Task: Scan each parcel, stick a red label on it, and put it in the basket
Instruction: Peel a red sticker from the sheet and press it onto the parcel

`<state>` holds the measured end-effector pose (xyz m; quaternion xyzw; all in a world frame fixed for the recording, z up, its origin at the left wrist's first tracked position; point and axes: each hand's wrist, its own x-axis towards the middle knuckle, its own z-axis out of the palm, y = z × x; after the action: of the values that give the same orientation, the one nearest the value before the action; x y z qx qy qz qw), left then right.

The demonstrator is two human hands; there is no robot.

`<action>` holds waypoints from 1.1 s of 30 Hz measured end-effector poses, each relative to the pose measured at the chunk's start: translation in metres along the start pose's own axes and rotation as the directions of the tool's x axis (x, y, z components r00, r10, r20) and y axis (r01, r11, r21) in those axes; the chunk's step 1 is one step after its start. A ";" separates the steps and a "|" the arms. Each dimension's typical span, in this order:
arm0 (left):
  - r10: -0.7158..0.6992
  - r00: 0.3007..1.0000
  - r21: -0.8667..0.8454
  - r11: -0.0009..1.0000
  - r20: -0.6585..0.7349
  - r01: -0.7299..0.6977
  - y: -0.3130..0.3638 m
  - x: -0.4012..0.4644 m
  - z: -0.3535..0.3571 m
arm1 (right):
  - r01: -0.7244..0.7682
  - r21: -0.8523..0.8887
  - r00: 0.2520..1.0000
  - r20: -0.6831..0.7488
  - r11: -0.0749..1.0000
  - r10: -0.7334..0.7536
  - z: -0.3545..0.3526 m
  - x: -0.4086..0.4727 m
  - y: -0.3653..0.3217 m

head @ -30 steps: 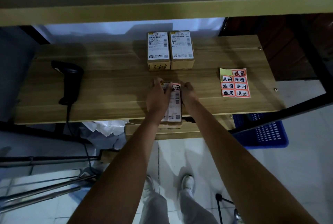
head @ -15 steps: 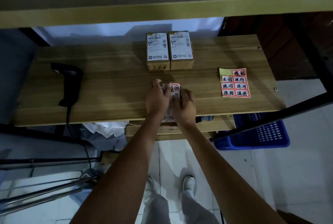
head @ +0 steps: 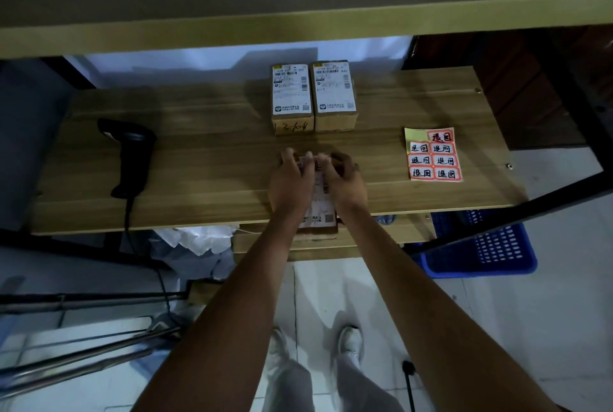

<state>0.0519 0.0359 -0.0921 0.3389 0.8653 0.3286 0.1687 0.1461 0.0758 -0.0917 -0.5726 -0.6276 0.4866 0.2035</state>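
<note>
A small cardboard parcel with a white shipping label lies at the front edge of the wooden table. My left hand grips its left side and my right hand its right side, fingers curled over the far end where a red label shows between them. Two more parcels stand side by side at the back. A sheet of red labels lies to the right. The black scanner rests at the left. The blue basket sits on the floor under the table's right end.
A shelf board overhangs the table. A black frame bar runs diagonally across the basket. White plastic wrapping hangs below the table. The scanner cable trails down to the floor. My feet stand on pale tiles.
My right hand moved from the parcel's top back to its right side and curled over the far end. The red label is now mostly covered by fingers. The parcel has stayed at the table edge.
</note>
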 end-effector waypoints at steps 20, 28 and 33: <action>0.045 0.998 0.080 0.996 -0.045 -0.041 -0.005 0.005 0.007 | 0.074 -0.258 0.993 -0.070 0.963 -0.095 0.011 0.002 -0.005; 0.070 0.995 0.119 0.991 -0.066 -0.062 -0.004 0.004 0.006 | 0.080 -0.501 0.997 0.038 0.862 -0.071 0.004 0.007 -0.009; 0.072 0.996 0.055 0.996 -0.053 -0.069 -0.006 0.004 0.007 | 0.111 -0.520 0.994 0.039 0.847 -0.106 0.000 0.008 -0.010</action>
<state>0.0497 0.0388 -0.1018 0.3645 0.8654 0.3206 0.1241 0.1386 0.0841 -0.0857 -0.5677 -0.7681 0.2889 0.0652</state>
